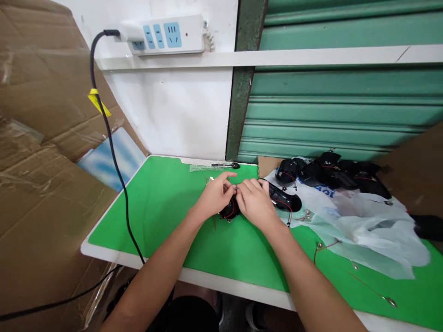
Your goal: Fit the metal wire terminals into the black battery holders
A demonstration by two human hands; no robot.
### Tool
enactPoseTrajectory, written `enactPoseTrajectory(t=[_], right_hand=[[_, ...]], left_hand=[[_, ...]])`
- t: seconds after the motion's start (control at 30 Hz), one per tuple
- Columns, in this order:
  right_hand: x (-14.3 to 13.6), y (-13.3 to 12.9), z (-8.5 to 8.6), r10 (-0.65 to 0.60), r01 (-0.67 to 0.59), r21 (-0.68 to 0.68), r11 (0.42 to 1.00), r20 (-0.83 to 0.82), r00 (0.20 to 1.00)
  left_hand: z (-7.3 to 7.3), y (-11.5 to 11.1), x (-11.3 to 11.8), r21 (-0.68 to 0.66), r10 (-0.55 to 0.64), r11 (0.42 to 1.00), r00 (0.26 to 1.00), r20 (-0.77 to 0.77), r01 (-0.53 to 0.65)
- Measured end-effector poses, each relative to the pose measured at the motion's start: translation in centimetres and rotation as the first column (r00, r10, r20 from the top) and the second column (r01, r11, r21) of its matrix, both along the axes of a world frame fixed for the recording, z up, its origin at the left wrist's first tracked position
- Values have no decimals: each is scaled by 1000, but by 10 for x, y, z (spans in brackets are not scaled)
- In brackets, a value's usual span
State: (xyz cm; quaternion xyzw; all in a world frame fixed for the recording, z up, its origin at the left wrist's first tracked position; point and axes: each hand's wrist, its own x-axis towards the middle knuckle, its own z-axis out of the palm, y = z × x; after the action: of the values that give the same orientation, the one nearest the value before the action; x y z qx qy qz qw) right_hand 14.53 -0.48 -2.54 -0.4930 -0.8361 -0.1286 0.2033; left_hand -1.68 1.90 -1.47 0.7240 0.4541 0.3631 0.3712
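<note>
My left hand (216, 196) and my right hand (254, 200) meet over the green mat, fingertips pinched close together. Below them is a black plastic part (229, 210) with a thin red wire, mostly hidden by the fingers. Both hands are closed at its upper edge; the small spot between the fingertips is too fine to make out. My left index finger sticks out to the right. Just beyond my right hand lies a longer black plastic part (287, 199), also with a red wire. A small shiny metal piece (211, 178) shows behind my left hand.
Several black parts (328, 173) are heaped on a white plastic bag (363, 221) at the right. Loose wires with small metal pieces (391, 302) lie near the front right. A black cable (117, 157) hangs from the power strip (169, 36) across the table's left side. Cardboard (41, 184) stands left.
</note>
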Motion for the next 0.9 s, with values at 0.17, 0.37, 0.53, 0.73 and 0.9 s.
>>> enactPoseTrajectory(t=[0.17,0.37,0.53,0.73,0.9], right_hand=[[-1,1,-1,-13,13,15,1000,14,1000],[-4,3,-3,-19,19,51,999,11,1000],[-4,3,-3,-28,28,30,999,1,1000],[4,0,0,-22,8,-78,997,-171,985],[7,0,2,22,-54,-149,987,-211,977]], left_hand=[[0,-1,1,52,-19,998,999,-32,21],[-4,2,1,72,-39,997,998,46,35],[-6,4,-2,72,-64,996,997,45,61],[-3,6,-6,-36,-115,992,990,77,118],[2,4,-5,-45,-153,987,987,47,155]])
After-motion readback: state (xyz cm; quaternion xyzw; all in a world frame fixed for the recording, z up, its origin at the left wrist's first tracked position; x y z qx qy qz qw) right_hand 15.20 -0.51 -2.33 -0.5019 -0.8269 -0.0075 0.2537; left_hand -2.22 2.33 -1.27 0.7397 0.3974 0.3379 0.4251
